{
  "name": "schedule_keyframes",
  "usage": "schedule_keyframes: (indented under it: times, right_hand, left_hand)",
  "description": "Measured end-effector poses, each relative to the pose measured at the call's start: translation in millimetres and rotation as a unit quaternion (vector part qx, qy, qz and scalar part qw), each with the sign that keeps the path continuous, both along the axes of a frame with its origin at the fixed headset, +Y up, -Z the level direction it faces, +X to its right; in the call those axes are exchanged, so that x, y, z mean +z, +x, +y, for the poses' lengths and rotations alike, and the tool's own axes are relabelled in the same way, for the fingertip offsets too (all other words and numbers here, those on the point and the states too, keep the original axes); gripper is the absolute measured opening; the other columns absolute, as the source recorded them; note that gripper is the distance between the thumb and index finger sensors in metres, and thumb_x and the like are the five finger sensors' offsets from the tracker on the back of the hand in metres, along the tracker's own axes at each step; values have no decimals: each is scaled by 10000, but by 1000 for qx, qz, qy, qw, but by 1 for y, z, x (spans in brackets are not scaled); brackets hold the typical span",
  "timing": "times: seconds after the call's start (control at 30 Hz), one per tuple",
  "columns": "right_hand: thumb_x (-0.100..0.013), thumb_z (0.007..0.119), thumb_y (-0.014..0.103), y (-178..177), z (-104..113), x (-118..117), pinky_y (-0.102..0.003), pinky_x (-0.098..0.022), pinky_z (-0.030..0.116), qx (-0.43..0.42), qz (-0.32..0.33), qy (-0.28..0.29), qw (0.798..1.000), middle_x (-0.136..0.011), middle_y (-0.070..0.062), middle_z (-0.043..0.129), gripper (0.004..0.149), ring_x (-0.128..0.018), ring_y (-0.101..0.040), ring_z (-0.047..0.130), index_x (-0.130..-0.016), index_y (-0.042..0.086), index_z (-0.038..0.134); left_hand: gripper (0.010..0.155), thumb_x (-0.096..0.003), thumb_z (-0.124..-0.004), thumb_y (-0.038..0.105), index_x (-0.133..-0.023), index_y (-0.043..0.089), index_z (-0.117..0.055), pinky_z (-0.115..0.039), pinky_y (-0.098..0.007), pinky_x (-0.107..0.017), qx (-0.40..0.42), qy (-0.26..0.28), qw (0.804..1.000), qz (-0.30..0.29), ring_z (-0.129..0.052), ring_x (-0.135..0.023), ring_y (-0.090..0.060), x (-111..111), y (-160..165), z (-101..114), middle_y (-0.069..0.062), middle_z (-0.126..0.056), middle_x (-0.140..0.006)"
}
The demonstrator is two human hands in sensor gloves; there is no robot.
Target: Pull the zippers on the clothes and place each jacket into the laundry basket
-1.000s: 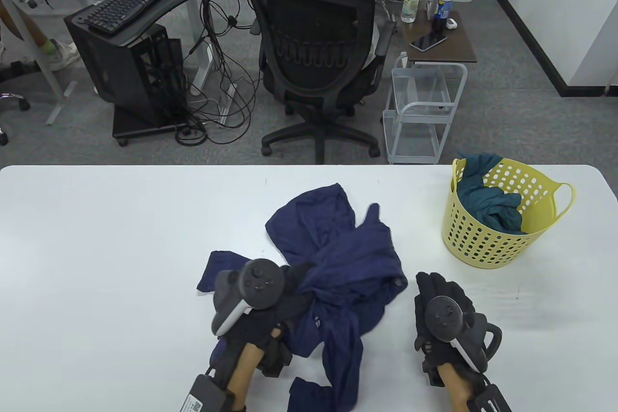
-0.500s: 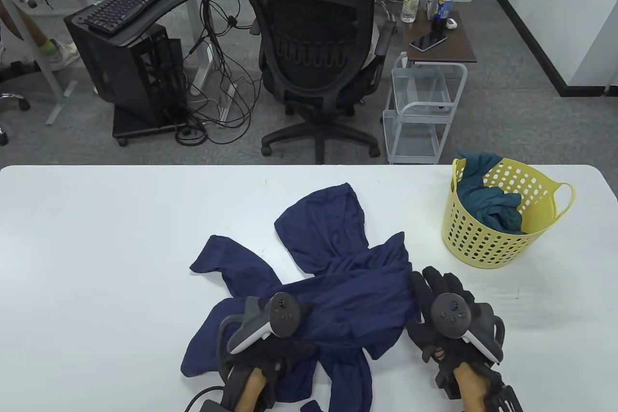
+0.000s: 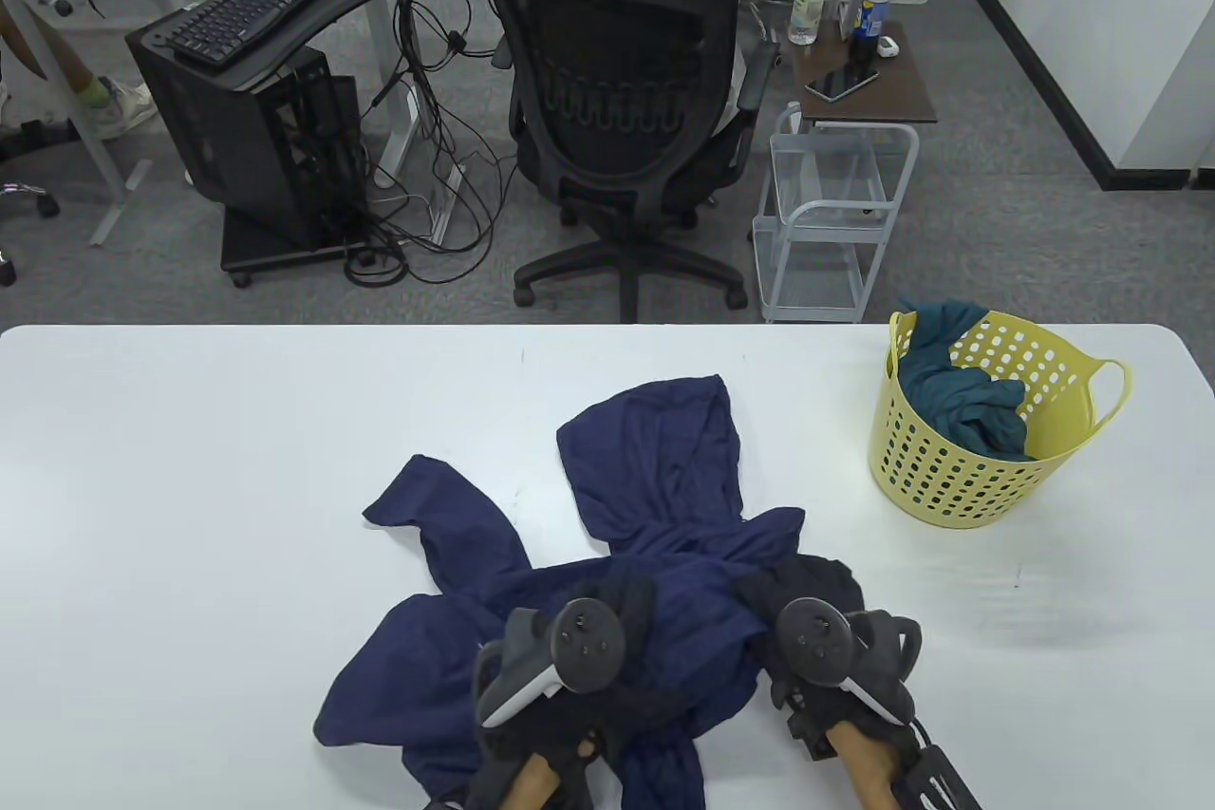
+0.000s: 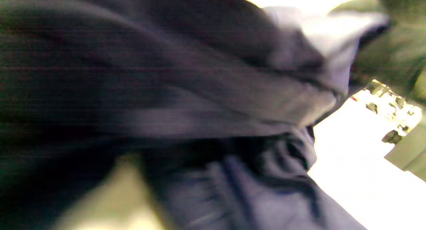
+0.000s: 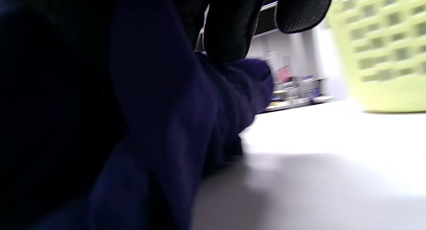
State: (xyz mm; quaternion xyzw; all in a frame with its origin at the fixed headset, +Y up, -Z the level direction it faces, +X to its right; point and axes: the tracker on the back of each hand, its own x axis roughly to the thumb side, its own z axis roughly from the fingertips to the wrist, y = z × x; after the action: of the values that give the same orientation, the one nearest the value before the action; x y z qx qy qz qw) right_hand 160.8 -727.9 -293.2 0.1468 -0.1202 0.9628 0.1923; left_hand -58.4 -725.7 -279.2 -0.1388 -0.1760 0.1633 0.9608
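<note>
A navy hooded jacket [image 3: 655, 468] lies crumpled on the white table [image 3: 190, 468], hood toward the far edge and one sleeve [image 3: 427, 506] spread to the left. My left hand [image 3: 622, 606] sits on the jacket's middle and holds bunched cloth. Blurred navy fabric [image 4: 199, 90] fills the left wrist view. My right hand [image 3: 802, 582] grips the jacket's right edge, with gloved fingers [image 5: 233, 27] curled over a fold of the cloth [image 5: 186, 107]. No zipper shows. The yellow laundry basket [image 3: 949, 468] stands at the right with a teal garment [image 3: 959, 402] in it.
An office chair [image 3: 626, 107], a wire cart [image 3: 826, 212] and a small side table with bottles stand on the floor beyond the table's far edge. The basket [image 5: 382, 57] stands close to the right of my right hand.
Both hands moved toward the near edge and closer together, dragging the jacket with them. The hood and left sleeve have spread out flatter. My right hand went from the bare table onto the jacket.
</note>
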Motion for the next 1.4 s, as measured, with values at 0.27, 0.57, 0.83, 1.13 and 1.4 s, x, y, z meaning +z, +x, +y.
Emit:
schedule_keyframes:
  times: [0.27, 0.57, 0.83, 1.13, 1.4]
  right_hand:
    - [-391, 825, 705, -9, -21, 4, -664, -715, 513, 22, -65, -113, 991, -1174, -14, 406, 919, -1047, -438, 478, -1096, 308, 387]
    - [-382, 906, 628, -27, -41, -8, -626, -696, 588, -27, -68, -163, 984, -1151, -22, 633, 970, -985, -395, 727, -1102, 242, 383]
    - [-490, 841, 384, -25, 3, -51, -471, -561, 818, -153, -87, -149, 973, -833, 64, 927, 386, -539, -152, 1064, -867, 455, 792]
    - [-502, 824, 323, -12, 13, -111, -534, -660, 705, -39, -183, -105, 977, -977, 96, 812, 439, -783, -251, 945, -907, 477, 759]
    - [-412, 915, 482, 9, -3, -108, -651, -731, 487, 125, -220, -188, 949, -1189, 61, 540, 812, -1083, -430, 520, -1081, 377, 468]
  left_hand:
    - [511, -379, -820, 518, -875, 398, -796, -805, -461, -563, 34, 68, 991, 112, -1033, -585, -99, -16, -18, -6, 191, -1017, -696]
    - [465, -398, -797, 493, -852, 390, -803, -802, -482, -558, 188, -15, 978, 92, -1019, -585, -115, -19, -40, -6, 177, -1007, -691]
    - [590, -419, -789, 538, -963, 322, -712, -862, -482, -436, 285, -97, 948, 107, -1034, -589, -240, -14, -61, 7, 39, -946, -825]
    - [949, -345, -733, 756, -1079, 198, -508, -717, -571, -575, -37, -249, 964, 82, -817, -878, -418, -10, -69, -10, -117, -839, -1029]
    - [732, -308, -901, 574, -941, 218, -813, -679, -623, -569, -113, -248, 956, 111, -869, -795, -401, -14, -78, -17, -80, -1014, -829]
